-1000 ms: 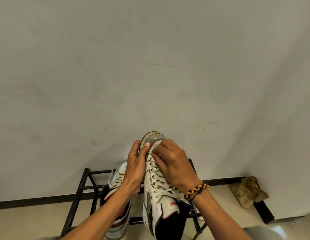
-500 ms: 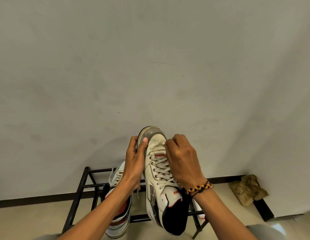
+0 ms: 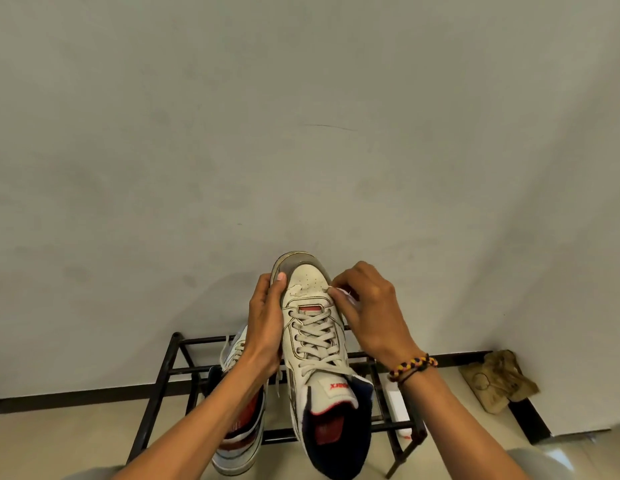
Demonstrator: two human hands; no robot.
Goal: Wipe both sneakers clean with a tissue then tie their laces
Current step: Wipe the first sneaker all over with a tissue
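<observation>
Up close, a person lifts a white sneaker (image 3: 315,344) toe-up before a plain wall. Their left hand (image 3: 265,323) wraps its side, thumb on the toe rim, likely steadying it for wiping. Their right hand (image 3: 369,313) pinches a small white tissue (image 3: 344,293) against the toe's right edge, where the scuffed rubber probably needs cleaning. Its laces look loose and untied. Below, the second sneaker (image 3: 241,417) waits on a black metal rack (image 3: 163,386), within easy reach
</observation>
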